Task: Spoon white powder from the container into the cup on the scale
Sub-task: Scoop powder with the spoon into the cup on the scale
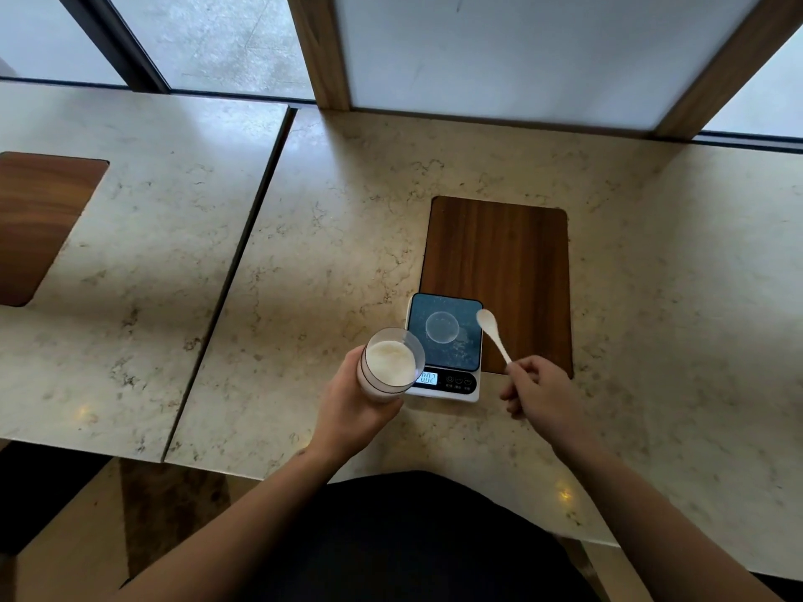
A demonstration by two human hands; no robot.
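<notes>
A small kitchen scale [445, 384] with a dark glass top and a lit display sits on the marble table. A clear cup [442, 327] stands in the middle of its platform. My left hand [347, 401] grips a clear container [389, 362] full of white powder, held tilted just left of the scale. My right hand [539, 391] pinches the handle of a white plastic spoon [492, 332]. The spoon's bowl hovers over the scale's right edge, to the right of the cup.
The scale partly overlaps a dark wooden inset panel [499, 262] in the marble table [347, 210]. A second table with another wooden inset [34, 219] stands to the left across a narrow gap. Wooden window frames [321, 50] rise at the back.
</notes>
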